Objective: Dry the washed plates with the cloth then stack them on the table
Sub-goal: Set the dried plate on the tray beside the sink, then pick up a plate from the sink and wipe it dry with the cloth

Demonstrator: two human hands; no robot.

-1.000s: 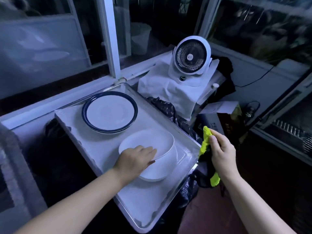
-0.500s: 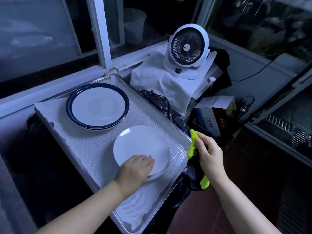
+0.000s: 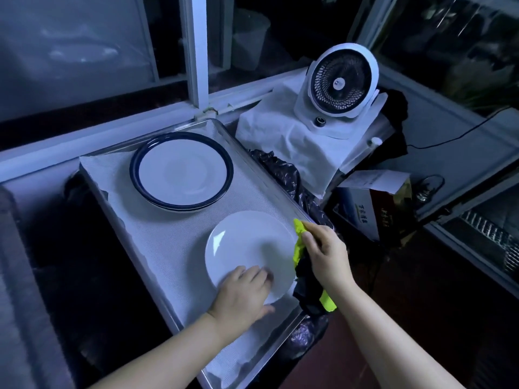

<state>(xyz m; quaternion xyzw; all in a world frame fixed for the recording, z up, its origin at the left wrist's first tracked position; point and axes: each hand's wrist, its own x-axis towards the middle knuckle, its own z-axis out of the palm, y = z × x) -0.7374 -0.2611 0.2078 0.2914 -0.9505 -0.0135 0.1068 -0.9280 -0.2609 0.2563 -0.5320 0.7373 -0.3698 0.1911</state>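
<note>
A plain white plate (image 3: 247, 242) lies flat on the lined metal tray (image 3: 168, 248), near its front right side. My left hand (image 3: 241, 296) rests on the plate's near edge, fingers on its face and thumb at the rim. My right hand (image 3: 325, 254) grips a yellow and black cloth (image 3: 302, 265) and holds it at the plate's right rim. At the back of the tray sits a stack of blue-rimmed plates (image 3: 181, 172).
A white desk fan (image 3: 339, 85) stands on a white cloth-covered box at the back right. Black plastic bag (image 3: 283, 175) lies along the tray's right side. Cardboard boxes (image 3: 373, 209) sit on the floor to the right. A window frame (image 3: 196, 51) runs behind.
The white plate was tilted up a second ago and now lies flat. My right hand has brought the cloth leftward to the plate's right rim.
</note>
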